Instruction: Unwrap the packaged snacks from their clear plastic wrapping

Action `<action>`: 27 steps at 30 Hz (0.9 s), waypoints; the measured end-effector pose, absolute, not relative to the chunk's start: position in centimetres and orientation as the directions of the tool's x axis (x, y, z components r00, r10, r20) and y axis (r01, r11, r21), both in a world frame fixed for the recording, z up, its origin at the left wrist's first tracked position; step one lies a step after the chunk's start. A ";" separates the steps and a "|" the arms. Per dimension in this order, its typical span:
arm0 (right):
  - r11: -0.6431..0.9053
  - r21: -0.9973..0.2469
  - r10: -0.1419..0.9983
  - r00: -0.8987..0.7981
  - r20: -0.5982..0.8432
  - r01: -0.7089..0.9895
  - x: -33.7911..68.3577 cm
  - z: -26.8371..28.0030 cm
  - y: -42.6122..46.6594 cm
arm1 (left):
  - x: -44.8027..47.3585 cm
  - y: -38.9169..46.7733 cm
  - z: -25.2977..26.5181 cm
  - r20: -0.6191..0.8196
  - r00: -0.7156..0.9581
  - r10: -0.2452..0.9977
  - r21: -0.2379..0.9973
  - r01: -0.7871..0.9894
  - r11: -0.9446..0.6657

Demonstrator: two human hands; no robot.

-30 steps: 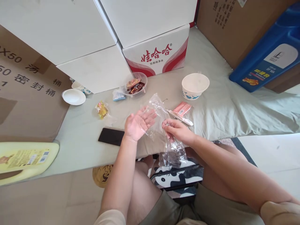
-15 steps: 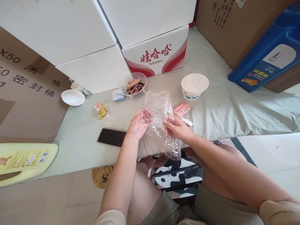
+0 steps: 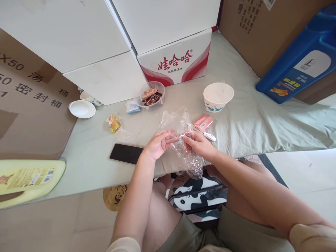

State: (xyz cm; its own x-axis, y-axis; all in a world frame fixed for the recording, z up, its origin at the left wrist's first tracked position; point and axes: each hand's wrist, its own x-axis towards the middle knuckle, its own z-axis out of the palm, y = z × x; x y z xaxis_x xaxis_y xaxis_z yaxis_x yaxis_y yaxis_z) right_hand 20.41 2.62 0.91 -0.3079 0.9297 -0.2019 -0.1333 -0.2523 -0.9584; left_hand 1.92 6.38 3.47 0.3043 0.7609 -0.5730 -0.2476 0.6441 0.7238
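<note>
A clear, crinkled plastic bag (image 3: 190, 161) lies between my hands, its lower end hanging over the near edge of the cloth-covered surface. My right hand (image 3: 201, 144) is closed, pinching the gathered film between thumb and fingers. On the other side, my left hand (image 3: 161, 143) is open with fingers stretched toward the bag; its fingertips reach the film, but I cannot tell whether they press on it. Just beyond my right hand are a pink packet (image 3: 204, 121) and a white-handled tool (image 3: 210, 136), partly covered. A black phone (image 3: 124, 153) lies beside my left wrist.
A paper bowl (image 3: 217, 98) stands at the back right. Wrapped snacks fill a clear tub (image 3: 160, 99), with a blue-white packet (image 3: 133, 107) and a yellow packet (image 3: 113, 123) nearby. Boxes (image 3: 173, 57) line the back. A blue jug (image 3: 288, 70) and a yellow jug (image 3: 31, 178) flank the sides.
My left hand has moved right and slightly down, its fingers now reaching the film near my right fingertips. The upper part of the bag has sunk lower. My right hand keeps its pinch.
</note>
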 end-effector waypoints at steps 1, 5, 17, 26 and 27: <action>-0.249 -0.959 0.930 -0.310 -0.199 -0.131 20.4 0.9 2.6 | 2.0 6.3 3.5 -0.589 0.288 0.755 0.714 -0.252 0.653; -0.246 -0.959 0.936 -0.292 -0.198 -0.138 20.4 0.9 2.5 | 2.1 6.0 3.5 -0.628 0.283 0.725 0.688 -0.232 0.687; -0.186 -0.978 0.947 -0.281 -0.152 -0.096 20.4 0.7 2.6 | 2.6 6.2 3.0 -0.621 0.356 0.698 0.671 -0.218 0.709; -0.164 -0.986 0.944 -0.295 -0.150 -0.023 20.5 0.3 2.7 | 2.5 6.0 3.0 -0.482 0.433 0.762 0.781 -0.183 0.598; -0.166 -0.986 0.941 -0.302 -0.152 -0.022 20.5 0.3 2.7 | 2.5 6.0 2.9 -0.471 0.426 0.772 0.788 -0.190 0.586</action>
